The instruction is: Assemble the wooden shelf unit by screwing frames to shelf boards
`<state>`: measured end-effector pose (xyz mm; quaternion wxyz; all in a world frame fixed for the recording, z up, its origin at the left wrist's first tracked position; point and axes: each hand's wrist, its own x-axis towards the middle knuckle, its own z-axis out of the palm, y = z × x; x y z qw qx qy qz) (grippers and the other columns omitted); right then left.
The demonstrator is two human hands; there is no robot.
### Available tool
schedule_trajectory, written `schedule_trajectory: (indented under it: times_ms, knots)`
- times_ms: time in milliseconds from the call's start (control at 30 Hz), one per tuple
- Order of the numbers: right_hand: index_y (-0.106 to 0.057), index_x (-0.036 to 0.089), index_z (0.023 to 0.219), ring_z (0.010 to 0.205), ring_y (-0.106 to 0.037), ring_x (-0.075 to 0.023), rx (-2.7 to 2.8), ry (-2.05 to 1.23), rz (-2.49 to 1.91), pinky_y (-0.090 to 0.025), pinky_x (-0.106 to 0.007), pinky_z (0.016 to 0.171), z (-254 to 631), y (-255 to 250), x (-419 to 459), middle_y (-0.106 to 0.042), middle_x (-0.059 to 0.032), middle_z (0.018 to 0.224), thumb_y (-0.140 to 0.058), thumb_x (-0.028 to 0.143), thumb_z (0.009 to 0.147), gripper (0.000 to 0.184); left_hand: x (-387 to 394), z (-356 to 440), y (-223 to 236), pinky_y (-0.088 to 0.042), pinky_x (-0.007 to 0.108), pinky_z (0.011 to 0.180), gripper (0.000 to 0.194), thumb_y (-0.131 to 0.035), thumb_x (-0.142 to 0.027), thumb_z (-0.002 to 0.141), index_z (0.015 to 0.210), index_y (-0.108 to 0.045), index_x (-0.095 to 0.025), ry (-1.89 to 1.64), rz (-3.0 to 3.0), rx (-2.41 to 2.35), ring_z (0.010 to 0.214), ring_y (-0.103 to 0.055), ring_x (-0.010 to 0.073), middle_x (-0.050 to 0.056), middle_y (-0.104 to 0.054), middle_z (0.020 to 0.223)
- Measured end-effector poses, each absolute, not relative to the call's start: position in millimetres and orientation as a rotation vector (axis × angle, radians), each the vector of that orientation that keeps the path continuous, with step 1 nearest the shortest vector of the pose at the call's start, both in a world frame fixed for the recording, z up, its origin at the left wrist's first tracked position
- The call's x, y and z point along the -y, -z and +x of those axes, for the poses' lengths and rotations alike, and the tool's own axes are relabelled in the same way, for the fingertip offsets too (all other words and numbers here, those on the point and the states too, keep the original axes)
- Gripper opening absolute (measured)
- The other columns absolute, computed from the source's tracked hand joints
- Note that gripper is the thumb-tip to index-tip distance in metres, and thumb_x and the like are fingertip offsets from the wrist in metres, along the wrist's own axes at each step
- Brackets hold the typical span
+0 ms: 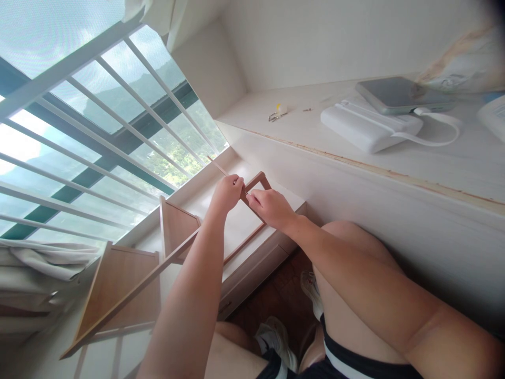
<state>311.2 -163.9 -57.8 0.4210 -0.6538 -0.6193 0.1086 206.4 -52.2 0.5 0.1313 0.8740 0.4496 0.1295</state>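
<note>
As the wooden frame [256,180] looks light but stiff, our left hand [228,193] and right hand [275,208] aptly grip its bar near the sill's front edge [252,256].

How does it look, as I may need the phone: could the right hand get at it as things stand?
Probably yes: the phone lies uncovered on the shelf and the way up from the right hand looks free, though that hand is busy at the wooden frame.
</note>
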Motion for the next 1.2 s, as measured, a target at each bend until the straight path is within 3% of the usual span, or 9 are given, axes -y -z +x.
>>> schedule_trajectory:
  times_ms: [1200]
  knots:
    - [-0.058, 0.018, 0.078, 0.060, -0.050, -0.0150, 1.574, -0.238, -1.689, -0.020, -0.028, 0.056, 308.4, 57.2, 165.4, -0.062, -0.0040, 0.068, -0.031, 0.036, 0.098, 0.038, 53.8, 207.8, -3.5, -0.030, 0.026, 0.055, 0.029, -0.040, -0.034, 0.083, 0.059, -0.049, -0.019, -0.378, 2.522, -1.305, 0.057, -0.044, 0.0137, 0.001, -0.056, 0.060]
